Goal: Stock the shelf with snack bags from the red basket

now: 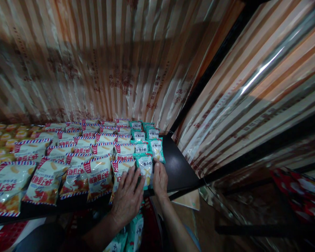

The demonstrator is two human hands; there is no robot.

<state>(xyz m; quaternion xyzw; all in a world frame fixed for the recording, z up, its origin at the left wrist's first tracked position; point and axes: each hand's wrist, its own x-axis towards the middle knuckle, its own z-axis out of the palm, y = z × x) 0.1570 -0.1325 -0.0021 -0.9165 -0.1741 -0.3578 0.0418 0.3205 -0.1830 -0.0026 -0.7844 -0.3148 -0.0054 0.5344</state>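
The front bag (146,166), teal with dark lettering, stands leaning back at the near edge of the black shelf (180,161), between the person's two hands. Clock directions here run from that bag as seen in the head view.

The left hand (128,192) is at 7 o'clock, palm down and released, its fingers stretched out and a little apart. They lie over the teal bag's lower left edge and over the lower right part of the white bag (123,166) just beside it at 9 o'clock. The right hand (160,178) is at 4 o'clock, turned on edge along the teal bag's right side, with the fingers pointing up; the far fingers are hidden, so one cannot tell whether it grasps the bag or only rests against it.

More teal bags (156,147) stand in two columns from 11 to 1 o'clock. From 9 to 11 o'clock run rows of white bags (98,175) with red lettering and striped edges, and beyond them, at the far left, lie yellow packs (5,140). The shelf's bare end is at 3 o'clock. Striped sheeting (120,63) hangs behind at 12 o'clock, and a black post (196,94) slants up at 1 o'clock. Below the shelf, at 6 o'clock, teal packets (136,229) lie beside a red basket (152,218).
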